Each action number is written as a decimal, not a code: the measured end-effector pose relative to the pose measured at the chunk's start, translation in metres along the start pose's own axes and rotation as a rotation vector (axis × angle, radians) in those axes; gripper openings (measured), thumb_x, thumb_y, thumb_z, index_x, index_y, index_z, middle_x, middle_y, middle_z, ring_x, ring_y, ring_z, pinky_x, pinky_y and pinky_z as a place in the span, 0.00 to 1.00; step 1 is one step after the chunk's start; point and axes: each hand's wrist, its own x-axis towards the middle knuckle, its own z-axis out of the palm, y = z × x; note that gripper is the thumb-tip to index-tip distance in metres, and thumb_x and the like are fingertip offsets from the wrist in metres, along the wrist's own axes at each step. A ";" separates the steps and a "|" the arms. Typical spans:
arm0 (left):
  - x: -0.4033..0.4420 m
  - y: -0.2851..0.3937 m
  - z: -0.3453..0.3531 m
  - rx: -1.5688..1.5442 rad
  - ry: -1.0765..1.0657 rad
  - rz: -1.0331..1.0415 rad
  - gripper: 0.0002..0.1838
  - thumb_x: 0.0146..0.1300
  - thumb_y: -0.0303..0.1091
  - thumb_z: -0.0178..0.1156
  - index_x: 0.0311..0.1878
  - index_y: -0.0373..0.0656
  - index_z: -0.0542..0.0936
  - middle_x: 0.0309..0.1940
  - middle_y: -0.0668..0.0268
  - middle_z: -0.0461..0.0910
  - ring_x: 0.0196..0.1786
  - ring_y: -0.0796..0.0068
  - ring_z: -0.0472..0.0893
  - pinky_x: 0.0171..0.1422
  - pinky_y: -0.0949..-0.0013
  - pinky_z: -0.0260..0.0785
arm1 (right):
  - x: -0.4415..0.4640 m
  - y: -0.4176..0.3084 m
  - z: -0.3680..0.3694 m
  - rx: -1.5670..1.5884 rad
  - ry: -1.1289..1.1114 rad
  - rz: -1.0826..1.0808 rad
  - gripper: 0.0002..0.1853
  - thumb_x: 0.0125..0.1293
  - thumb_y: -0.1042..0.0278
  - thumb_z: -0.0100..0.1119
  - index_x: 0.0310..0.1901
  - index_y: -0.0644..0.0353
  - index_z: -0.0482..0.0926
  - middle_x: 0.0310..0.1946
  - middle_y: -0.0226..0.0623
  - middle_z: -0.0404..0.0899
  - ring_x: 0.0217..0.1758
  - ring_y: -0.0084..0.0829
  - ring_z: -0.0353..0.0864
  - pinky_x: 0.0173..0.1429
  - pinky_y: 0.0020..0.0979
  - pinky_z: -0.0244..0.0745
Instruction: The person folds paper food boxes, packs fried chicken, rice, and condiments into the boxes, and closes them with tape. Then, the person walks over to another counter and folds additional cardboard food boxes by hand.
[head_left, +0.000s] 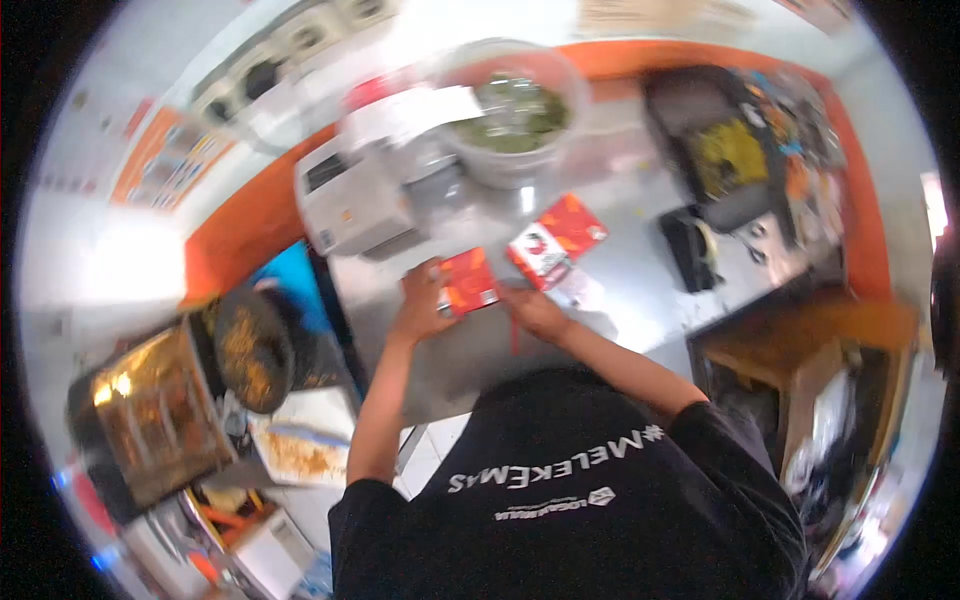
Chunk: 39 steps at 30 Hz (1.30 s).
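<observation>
A small red cardboard box (pixel 468 280) with orange markings is held over the metal table (pixel 430 370). My left hand (pixel 424 302) is closed around its left side. The fingers of my right hand (pixel 537 313) are bent at the box's lower right corner and appear to pinch it, though blur softens the contact. Just beyond my right hand lies a second red box (pixel 570 232) with a white panel. Beside it is a pale, clear-looking wrapper (pixel 580 288), partly behind my right hand.
A white boxy device (pixel 362 208) stands back left, beside a clear tub (pixel 512 165) of green leaves. At right are a black container (pixel 690 100) with yellow contents and a black object (pixel 686 248). Trays of food (pixel 160 420) and a dark pan (pixel 250 350) sit left.
</observation>
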 end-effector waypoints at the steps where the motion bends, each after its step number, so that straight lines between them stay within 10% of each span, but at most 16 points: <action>1: 0.001 -0.003 0.003 0.013 0.008 0.042 0.42 0.38 0.48 0.80 0.61 0.52 0.76 0.70 0.53 0.67 0.74 0.46 0.64 0.76 0.42 0.52 | -0.005 -0.007 -0.017 0.069 -0.099 0.153 0.23 0.73 0.78 0.49 0.68 0.65 0.74 0.61 0.51 0.81 0.60 0.53 0.84 0.68 0.42 0.76; 4: -0.002 -0.002 0.005 0.044 -0.005 0.045 0.44 0.39 0.45 0.80 0.63 0.52 0.73 0.71 0.53 0.66 0.73 0.46 0.64 0.76 0.42 0.52 | -0.047 -0.042 -0.101 0.035 -0.013 -0.020 0.19 0.71 0.77 0.55 0.62 0.66 0.80 0.53 0.47 0.87 0.49 0.46 0.89 0.58 0.41 0.82; 6: -0.005 0.012 0.007 0.085 -0.025 -0.018 0.44 0.39 0.45 0.80 0.63 0.52 0.72 0.71 0.52 0.65 0.73 0.45 0.64 0.76 0.42 0.52 | -0.093 -0.033 -0.145 0.427 0.267 0.237 0.14 0.70 0.71 0.60 0.54 0.65 0.85 0.41 0.48 0.88 0.42 0.33 0.87 0.51 0.37 0.81; 9: -0.005 0.017 0.002 0.139 -0.020 -0.088 0.43 0.39 0.46 0.80 0.62 0.51 0.73 0.71 0.51 0.65 0.74 0.45 0.63 0.76 0.41 0.51 | -0.175 0.026 -0.220 -0.075 0.769 0.525 0.11 0.70 0.68 0.63 0.47 0.64 0.86 0.39 0.46 0.88 0.38 0.31 0.86 0.45 0.33 0.80; 14: -0.009 0.014 0.013 0.144 0.049 -0.037 0.43 0.39 0.47 0.81 0.61 0.50 0.72 0.69 0.49 0.65 0.73 0.45 0.63 0.75 0.40 0.50 | -0.264 0.125 -0.266 -0.330 0.661 0.784 0.23 0.70 0.44 0.65 0.46 0.58 0.88 0.38 0.58 0.80 0.50 0.48 0.77 0.56 0.43 0.75; 18: -0.007 0.018 0.010 0.129 -0.001 -0.061 0.43 0.40 0.47 0.81 0.62 0.49 0.72 0.69 0.49 0.65 0.73 0.44 0.62 0.76 0.39 0.50 | -0.262 0.124 -0.282 0.336 0.562 0.896 0.22 0.73 0.48 0.63 0.40 0.64 0.87 0.37 0.38 0.84 0.36 0.31 0.82 0.46 0.33 0.79; 21: -0.006 0.029 0.004 0.137 -0.007 -0.092 0.44 0.40 0.47 0.81 0.62 0.49 0.71 0.70 0.49 0.64 0.73 0.44 0.62 0.76 0.40 0.50 | -0.295 0.122 -0.273 0.768 0.746 0.572 0.18 0.75 0.50 0.61 0.43 0.60 0.83 0.41 0.31 0.84 0.45 0.24 0.82 0.50 0.28 0.80; 32: -0.003 0.029 0.000 0.042 -0.037 -0.061 0.46 0.36 0.47 0.83 0.62 0.48 0.72 0.64 0.49 0.72 0.71 0.41 0.67 0.76 0.42 0.56 | -0.305 0.156 -0.217 -0.744 0.586 1.022 0.10 0.64 0.64 0.65 0.37 0.63 0.87 0.44 0.56 0.82 0.45 0.56 0.83 0.48 0.51 0.79; 37: -0.017 0.019 0.022 0.215 0.111 -0.046 0.48 0.36 0.51 0.82 0.64 0.47 0.74 0.60 0.51 0.75 0.68 0.42 0.70 0.71 0.42 0.62 | -0.274 0.118 -0.197 -0.229 0.499 0.761 0.13 0.64 0.62 0.63 0.31 0.64 0.89 0.30 0.51 0.87 0.37 0.44 0.88 0.43 0.43 0.80; 39: -0.019 0.041 0.012 0.188 0.064 -0.362 0.49 0.35 0.48 0.83 0.63 0.50 0.71 0.62 0.51 0.71 0.65 0.47 0.71 0.68 0.42 0.63 | -0.225 0.063 -0.180 0.020 0.402 0.595 0.12 0.65 0.65 0.63 0.35 0.65 0.89 0.30 0.49 0.87 0.35 0.38 0.87 0.43 0.38 0.79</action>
